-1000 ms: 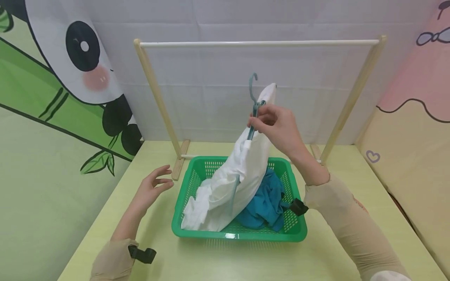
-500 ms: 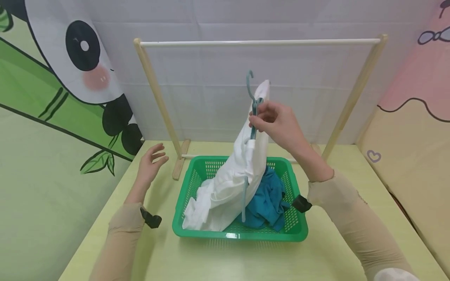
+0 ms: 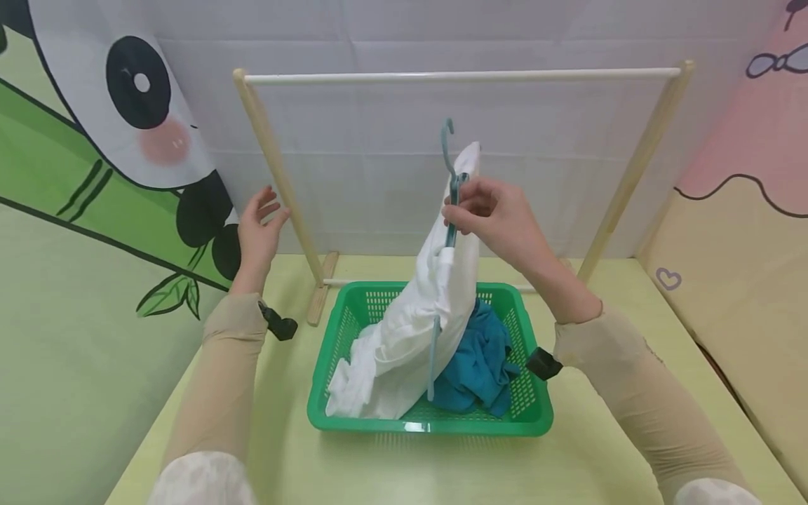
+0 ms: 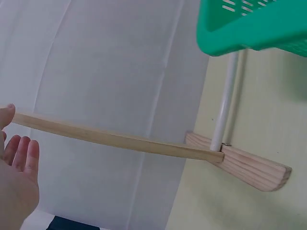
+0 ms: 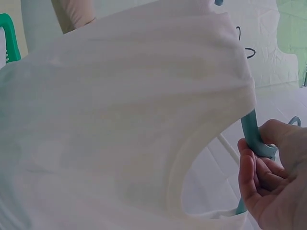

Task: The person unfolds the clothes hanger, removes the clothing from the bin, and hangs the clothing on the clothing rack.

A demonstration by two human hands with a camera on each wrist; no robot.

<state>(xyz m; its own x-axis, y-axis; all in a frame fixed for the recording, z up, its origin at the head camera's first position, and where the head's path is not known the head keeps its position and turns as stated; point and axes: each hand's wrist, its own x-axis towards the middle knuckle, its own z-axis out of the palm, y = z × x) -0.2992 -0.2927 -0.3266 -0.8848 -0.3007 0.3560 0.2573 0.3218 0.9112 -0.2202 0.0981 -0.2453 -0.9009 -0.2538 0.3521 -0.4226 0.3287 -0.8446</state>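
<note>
Most of the hanger point(image 5: 250, 127) is hidden inside the white shirt point(image 3: 416, 315), and the fingers of the right hand point(image 3: 499, 217) cover more of it. Whether the pale teal bar point(image 3: 433, 358) on the shirt's near side joins it cannot be told. The shirt hides the left part of the blue cloth point(image 3: 476, 361), too crumpled to identify. The left wrist view cuts off the left hand point(image 3: 259, 231); whether it touches the rack's left post point(image 3: 273, 161) is unclear. The basket point(image 3: 429, 426) runs out of that view too.
</note>
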